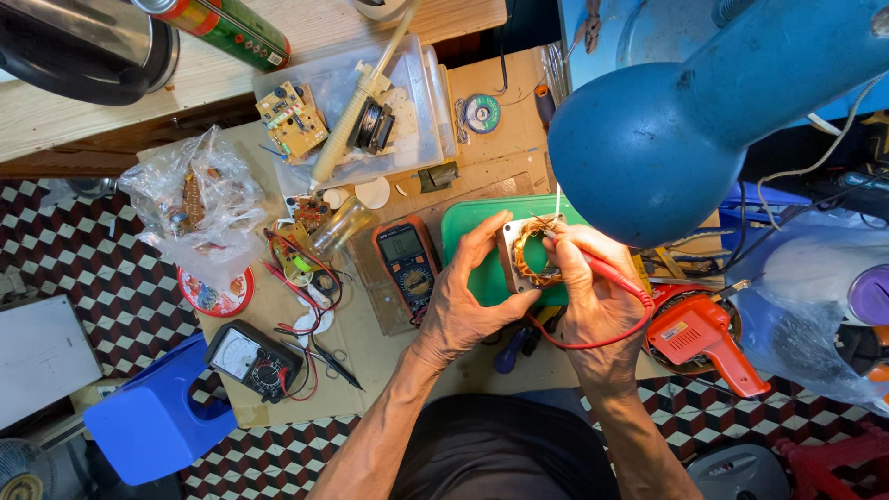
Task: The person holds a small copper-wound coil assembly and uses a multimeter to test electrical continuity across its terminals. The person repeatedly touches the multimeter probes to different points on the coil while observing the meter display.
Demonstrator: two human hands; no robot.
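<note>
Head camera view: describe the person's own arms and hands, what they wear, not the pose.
Both forearms are bare: no sleeves reach them, and no gloves cover the left hand or the right hand. No watch, ring or bracelet shows on either. The forearms look lean and sinewy. A dark garment shows at the bottom edge between them.

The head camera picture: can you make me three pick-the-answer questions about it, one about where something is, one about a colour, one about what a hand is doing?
1. Where is the digital meter?
A. Left of the green tray
B. Inside the clear box
C. On the blue stool

2. What colour is the lamp shade?
A. Red
B. Blue
C. Yellow

3. What is the left hand doing?
A. Lying flat on the floor
B. Holding the copper-wound motor coil
C. Holding scissors

Answers:
1 A, the meter lies just left of the tray.
2 B, the shade is blue all over.
3 B, its fingers wrap the coil's frame while the right hand touches a red probe to it.
</note>
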